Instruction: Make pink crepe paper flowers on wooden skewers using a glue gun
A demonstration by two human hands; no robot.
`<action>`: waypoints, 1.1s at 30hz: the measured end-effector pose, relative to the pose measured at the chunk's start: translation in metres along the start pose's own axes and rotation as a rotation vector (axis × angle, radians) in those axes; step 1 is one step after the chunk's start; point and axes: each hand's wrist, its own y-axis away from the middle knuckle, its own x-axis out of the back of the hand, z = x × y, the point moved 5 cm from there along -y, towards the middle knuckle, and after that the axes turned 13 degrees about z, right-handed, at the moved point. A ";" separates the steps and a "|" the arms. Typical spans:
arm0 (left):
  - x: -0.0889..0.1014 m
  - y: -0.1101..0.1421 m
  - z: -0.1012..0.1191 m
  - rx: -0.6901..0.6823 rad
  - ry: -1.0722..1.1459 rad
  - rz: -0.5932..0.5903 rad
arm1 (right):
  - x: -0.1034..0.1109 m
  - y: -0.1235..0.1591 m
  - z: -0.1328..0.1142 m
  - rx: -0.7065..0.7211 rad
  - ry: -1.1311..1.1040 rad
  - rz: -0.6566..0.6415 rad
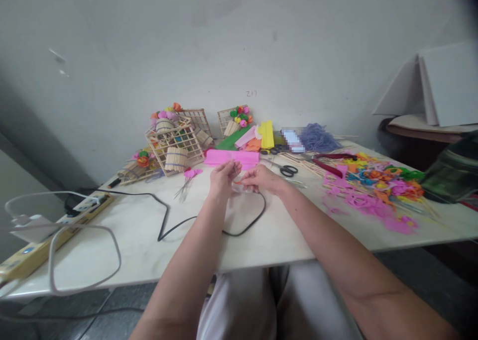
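Observation:
My left hand [223, 174] is closed in a pinch over the middle of the table, with a thin, wire-like stem [235, 169] between its fingertips. Close beside it, my right hand [262, 178] is also pinched. What its fingertips hold is too small to make out. A small orange bit [238, 182] shows at those fingertips. Just below the hands lies a pale, see-through object [243, 188], partly covered, where a black cord [257, 215] ends. Behind the hands is a pink crepe paper sheet [218, 157]. Pink pieces on thin wires [187, 180] lie to the left.
Stick baskets with paper flowers [186, 141] stand at the back left. Black-handled scissors [289, 170], red-handled pliers [330, 167] and colourful paper scraps [373, 200] lie to the right. A power strip [56, 238] with cables runs along the left edge. A dark green container [453, 173] stands far right.

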 end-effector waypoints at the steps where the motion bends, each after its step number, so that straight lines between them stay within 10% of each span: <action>1: 0.000 0.000 0.000 -0.003 -0.006 0.000 | 0.000 0.000 0.000 -0.002 0.001 0.004; 33: -0.003 0.002 0.000 0.002 0.013 0.013 | -0.013 0.005 -0.010 0.057 0.051 0.056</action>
